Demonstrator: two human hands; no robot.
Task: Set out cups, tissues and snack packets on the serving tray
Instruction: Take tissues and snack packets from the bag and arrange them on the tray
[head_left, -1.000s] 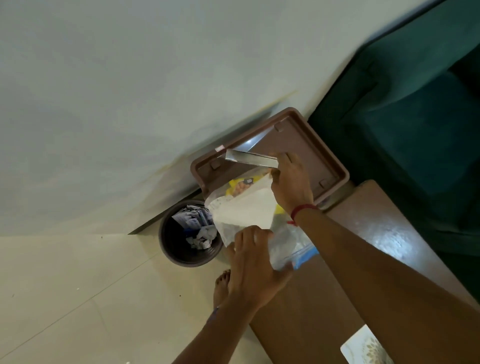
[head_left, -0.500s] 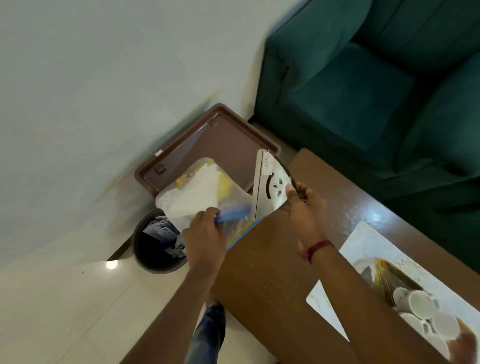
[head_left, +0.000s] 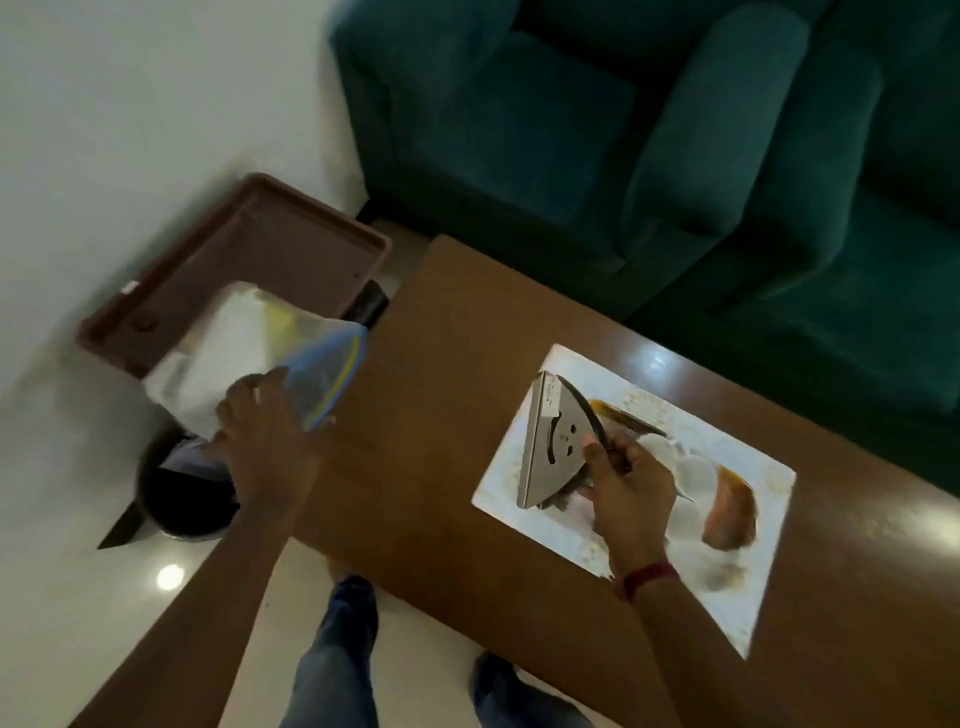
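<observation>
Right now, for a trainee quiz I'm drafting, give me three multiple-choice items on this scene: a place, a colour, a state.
1. Where is the metal holder? A on the floor B over the white tray C on a shelf
2. Colour of the sofa? A green B red C grey
3. The left hand is A flat, open B an empty fist C gripping the clear bag
Answers: B, the right hand holds it above the tray; A, its cushions are dark green; C, its fingers curl on the bag.

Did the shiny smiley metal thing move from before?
Yes. The right hand carried the metal holder away from the brown tray by the wall, to over the white serving tray on the wooden table.
</observation>
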